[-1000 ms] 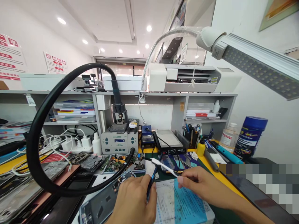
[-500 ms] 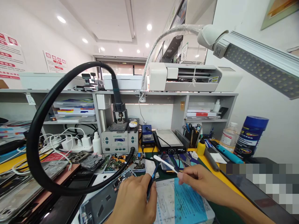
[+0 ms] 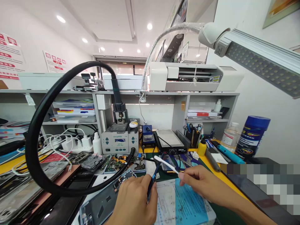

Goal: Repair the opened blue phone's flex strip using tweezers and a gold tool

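Observation:
My left hand [image 3: 136, 198] is closed around thin, dark blue tweezers [image 3: 153, 178] that slant up and away. Between the thumb and fingers of my right hand [image 3: 197, 179] is the end of a white cotton swab [image 3: 167, 163]. Its thick tip points up and left, close to the upper end of the tweezers; I cannot tell whether they touch. A blue-grey phone frame [image 3: 100, 206] lies beside and partly behind my left hand. Under the tools is a stained white and blue printed pad [image 3: 189, 203].
A thick black hose [image 3: 32, 134] loops across the left, from a hot-air station [image 3: 120, 142]. Phone parts [image 3: 58, 178] crowd the left side. A heating plate [image 3: 171, 140], a yellow bottle [image 3: 201, 147] and a blue canister [image 3: 252, 137] stand behind and right. An LED lamp [image 3: 262, 62] hangs overhead.

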Available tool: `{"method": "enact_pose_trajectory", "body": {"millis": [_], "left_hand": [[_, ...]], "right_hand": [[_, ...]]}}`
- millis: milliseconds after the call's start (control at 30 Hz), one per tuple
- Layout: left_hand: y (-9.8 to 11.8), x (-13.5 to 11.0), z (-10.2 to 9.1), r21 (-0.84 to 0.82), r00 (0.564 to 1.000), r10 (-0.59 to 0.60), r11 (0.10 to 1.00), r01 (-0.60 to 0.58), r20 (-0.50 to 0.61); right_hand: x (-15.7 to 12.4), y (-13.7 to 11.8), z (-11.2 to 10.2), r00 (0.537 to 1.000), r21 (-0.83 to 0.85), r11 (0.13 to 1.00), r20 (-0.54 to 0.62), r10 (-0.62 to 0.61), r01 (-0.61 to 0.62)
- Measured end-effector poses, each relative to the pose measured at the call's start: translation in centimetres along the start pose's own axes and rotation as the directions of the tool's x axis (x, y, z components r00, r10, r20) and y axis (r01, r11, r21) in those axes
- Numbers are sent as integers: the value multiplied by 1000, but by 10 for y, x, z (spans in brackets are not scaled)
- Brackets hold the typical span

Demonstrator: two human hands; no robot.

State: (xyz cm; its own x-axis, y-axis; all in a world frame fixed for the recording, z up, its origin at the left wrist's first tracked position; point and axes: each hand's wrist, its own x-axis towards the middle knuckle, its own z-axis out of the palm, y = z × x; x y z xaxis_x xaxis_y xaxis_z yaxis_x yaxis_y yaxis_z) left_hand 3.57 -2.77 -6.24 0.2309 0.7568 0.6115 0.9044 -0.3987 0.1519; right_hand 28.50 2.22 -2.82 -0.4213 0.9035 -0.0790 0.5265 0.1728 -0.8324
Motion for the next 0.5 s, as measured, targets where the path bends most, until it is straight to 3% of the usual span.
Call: {"method": "enact_pose_trajectory", "body": {"millis": [267, 500], "left_hand": [[-1, 0, -1, 6, 999, 29, 1000, -29, -26], [1, 1, -2, 16, 1000, 27, 1000, -27, -13]], "right_hand": [[-11, -14, 2, 987, 68, 998, 159, -24, 14], [-3, -6, 1, 1000, -49, 999, -14, -9, 9]]}}
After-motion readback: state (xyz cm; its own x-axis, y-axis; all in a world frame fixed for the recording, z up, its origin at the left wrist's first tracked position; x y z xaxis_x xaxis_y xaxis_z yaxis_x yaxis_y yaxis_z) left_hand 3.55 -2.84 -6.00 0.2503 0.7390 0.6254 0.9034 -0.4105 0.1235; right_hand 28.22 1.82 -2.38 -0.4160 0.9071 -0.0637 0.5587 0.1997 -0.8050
